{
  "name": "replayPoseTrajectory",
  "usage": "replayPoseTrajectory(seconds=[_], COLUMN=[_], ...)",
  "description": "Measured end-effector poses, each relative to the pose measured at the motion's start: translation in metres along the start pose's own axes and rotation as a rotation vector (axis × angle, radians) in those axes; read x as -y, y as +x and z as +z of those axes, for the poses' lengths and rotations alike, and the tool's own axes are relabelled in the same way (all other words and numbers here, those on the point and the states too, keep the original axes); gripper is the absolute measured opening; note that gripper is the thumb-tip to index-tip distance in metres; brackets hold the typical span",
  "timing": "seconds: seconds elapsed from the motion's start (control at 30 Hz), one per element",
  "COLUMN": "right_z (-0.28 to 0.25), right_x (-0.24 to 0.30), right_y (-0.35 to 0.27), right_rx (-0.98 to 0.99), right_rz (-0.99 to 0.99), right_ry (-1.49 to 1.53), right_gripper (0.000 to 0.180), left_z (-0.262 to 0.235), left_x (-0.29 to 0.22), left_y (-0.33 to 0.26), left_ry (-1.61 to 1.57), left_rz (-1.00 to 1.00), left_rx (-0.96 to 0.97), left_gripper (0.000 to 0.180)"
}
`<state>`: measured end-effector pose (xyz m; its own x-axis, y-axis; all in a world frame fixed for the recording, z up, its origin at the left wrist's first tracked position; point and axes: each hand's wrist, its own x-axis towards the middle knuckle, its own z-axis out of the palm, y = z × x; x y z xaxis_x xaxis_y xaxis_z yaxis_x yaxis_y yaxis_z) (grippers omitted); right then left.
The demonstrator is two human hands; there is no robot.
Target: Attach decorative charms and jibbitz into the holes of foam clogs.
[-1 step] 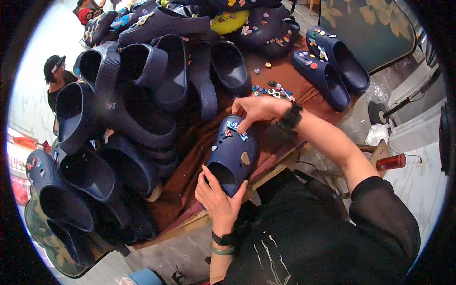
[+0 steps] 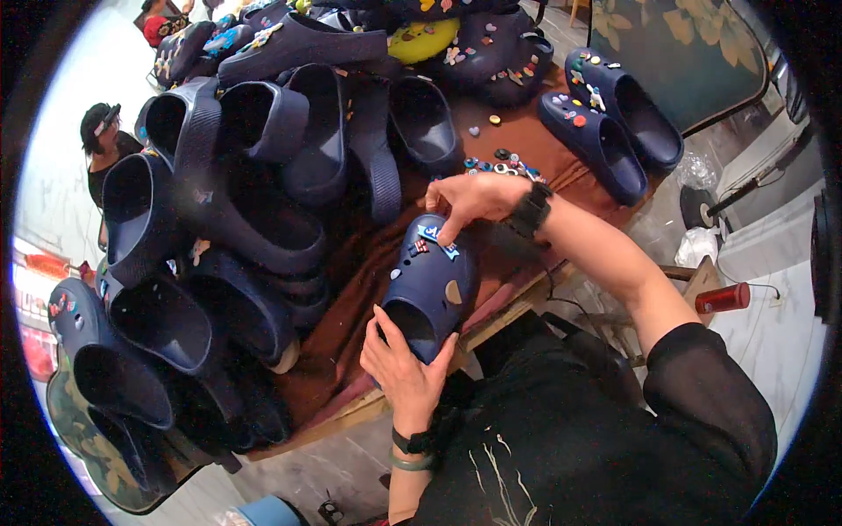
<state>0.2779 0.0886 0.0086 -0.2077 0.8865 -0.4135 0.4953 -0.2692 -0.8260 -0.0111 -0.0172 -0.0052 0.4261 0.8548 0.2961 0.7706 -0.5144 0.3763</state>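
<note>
Just below the middle of the frame, the left hand (image 2: 405, 373) is cupping the heel end of a navy foam clog (image 2: 430, 294), fingers wrapped up around the rim of the foot opening and thumb against the side, so the shoe is being held propped on the brown-covered bench (image 2: 368, 263) with its toe pointing toward the upper part of the frame. The right hand (image 2: 469, 200), wearing a black wristwatch (image 2: 529, 210), is reaching in from the right with its fingers curled down, the fingertips pressing on a small blue and white charm (image 2: 436, 237) sitting on the toe of the clog; a little red charm and a tan one are showing on the upper as well. A scatter of loose charms (image 2: 502, 162) is lying on the cloth just above the right hand. Across the upper left and left of the frame, a heap of plain navy clogs (image 2: 237, 202) is lying stacked, and a decorated pair (image 2: 610, 123) is resting at the upper right. The clog looks light, springy and a little slick, so it would likely flex under a push; gripping it firmly at the heel rim, as the left hand is doing, seems the steadiest hold while the toe is being pressed.
</note>
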Motion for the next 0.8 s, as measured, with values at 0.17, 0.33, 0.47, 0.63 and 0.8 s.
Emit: replayPoseTrajectory(seconds=[0.17, 0.33, 0.47, 0.63, 0.8], right_z=[-0.010, -0.004, 0.000, 0.005, -0.030], right_x=[0.030, 0.041, 0.028, -0.008, -0.045], right_y=[0.031, 0.032, 0.012, -0.023, -0.053], right_rx=[0.216, 0.207, 0.059, -0.155, -0.634], right_rz=[0.148, 0.012, 0.025, -0.332, -0.192], right_ry=[-0.373, -0.578, -0.332, -0.248, -0.293], right_gripper=[0.071, 0.055, 0.071, 0.051, 0.020], left_z=[0.001, 0.001, 0.001, 0.003, 0.005], left_x=[0.000, 0.000, 0.000, 0.001, 0.002], left_y=[0.002, 0.000, 0.000, -0.001, -0.001], left_ry=[0.033, 0.023, 0.017, 0.001, -0.009], left_rz=[0.016, -0.008, -0.004, -0.012, 0.023], left_rx=[-0.031, 0.007, -0.009, -0.013, -0.065], left_gripper=[0.104, 0.108, 0.108, 0.108, 0.107])
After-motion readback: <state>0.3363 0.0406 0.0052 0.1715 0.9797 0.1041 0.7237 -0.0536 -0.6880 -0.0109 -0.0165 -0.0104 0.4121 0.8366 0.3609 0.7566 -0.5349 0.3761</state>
